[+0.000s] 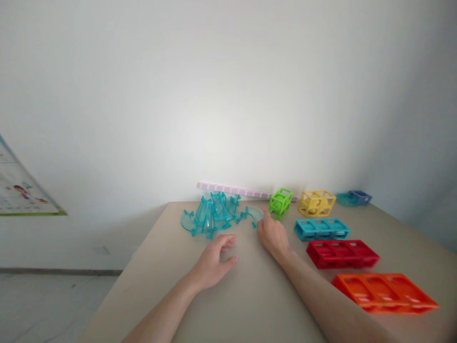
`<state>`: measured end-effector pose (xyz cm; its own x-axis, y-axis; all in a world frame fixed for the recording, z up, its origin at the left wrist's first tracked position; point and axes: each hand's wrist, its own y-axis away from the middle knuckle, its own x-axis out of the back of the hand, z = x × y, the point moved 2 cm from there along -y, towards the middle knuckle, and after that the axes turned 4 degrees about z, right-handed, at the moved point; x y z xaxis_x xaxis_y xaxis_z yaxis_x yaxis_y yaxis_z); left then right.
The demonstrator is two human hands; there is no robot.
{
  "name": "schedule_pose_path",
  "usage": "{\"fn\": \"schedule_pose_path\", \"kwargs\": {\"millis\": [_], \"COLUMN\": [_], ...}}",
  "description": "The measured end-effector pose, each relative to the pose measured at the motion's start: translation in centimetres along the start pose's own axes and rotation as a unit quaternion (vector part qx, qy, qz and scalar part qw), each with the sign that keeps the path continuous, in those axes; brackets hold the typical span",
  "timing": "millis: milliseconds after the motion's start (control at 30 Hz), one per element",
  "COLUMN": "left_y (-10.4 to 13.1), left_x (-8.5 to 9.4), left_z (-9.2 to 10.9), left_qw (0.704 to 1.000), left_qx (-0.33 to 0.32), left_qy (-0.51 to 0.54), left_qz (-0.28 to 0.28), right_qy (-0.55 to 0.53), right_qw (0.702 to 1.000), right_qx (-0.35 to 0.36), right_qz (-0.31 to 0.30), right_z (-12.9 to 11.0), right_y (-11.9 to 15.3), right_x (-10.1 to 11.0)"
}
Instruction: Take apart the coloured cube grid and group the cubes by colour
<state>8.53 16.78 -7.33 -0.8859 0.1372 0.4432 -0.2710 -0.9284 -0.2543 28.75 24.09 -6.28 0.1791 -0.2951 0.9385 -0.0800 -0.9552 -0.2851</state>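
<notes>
Several clear teal plastic pieces [210, 214] lie heaped together toward the back of the table. My left hand [216, 262] is just in front of the heap, its thumb apart from the curled fingers and nothing between them. Right of the heap, a curved teal piece [254, 214] is at the fingertips of my right hand [273, 233]. That hand is closed, with its fingers bent around the piece's right end. A green cube frame [280, 203] stands just behind my right hand.
On the right of the table [228, 314] are a yellow frame [317, 203], a blue row [322, 229], a red row [342, 254], an orange row [383, 292] and a dark blue box [360, 197]. A pale purple strip [243, 191] lies along the wall.
</notes>
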Motion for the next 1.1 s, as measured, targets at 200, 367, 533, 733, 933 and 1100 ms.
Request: {"fn": "schedule_pose_path", "kwargs": {"millis": [200, 367, 533, 733, 933, 1100], "left_y": [-0.1, -0.1, 0.1, 0.1, 0.1, 0.1], "left_x": [0.0, 0.0, 0.1, 0.1, 0.0, 0.0], "left_z": [0.0, -0.1, 0.1, 0.3, 0.3, 0.4], "left_qw": [1.0, 1.0, 1.0, 1.0, 1.0, 1.0], "left_qx": [-0.002, 0.011, 0.008, 0.007, 0.0, 0.002], "left_qy": [0.002, 0.0, 0.0, 0.001, 0.005, 0.001], "left_qz": [0.001, -0.008, -0.008, -0.009, 0.0, -0.003], "right_qy": [-0.011, 0.009, 0.054, 0.093, 0.1, 0.104], "right_qw": [0.999, 0.994, 0.982, 0.972, 0.973, 0.982], "right_qx": [0.051, 0.113, 0.183, 0.212, 0.208, 0.138], "right_qz": [-0.005, 0.009, -0.002, -0.043, 0.001, 0.073], "right_z": [-1.2, -1.4, 2.9, 7.8, 8.4, 11.1], "right_y": [1.5, 1.1, -5.5, -8.9, -8.8, -10.1], "right_x": [0.9, 4.6, 7.5, 5.4, 5.7, 8.1]}}
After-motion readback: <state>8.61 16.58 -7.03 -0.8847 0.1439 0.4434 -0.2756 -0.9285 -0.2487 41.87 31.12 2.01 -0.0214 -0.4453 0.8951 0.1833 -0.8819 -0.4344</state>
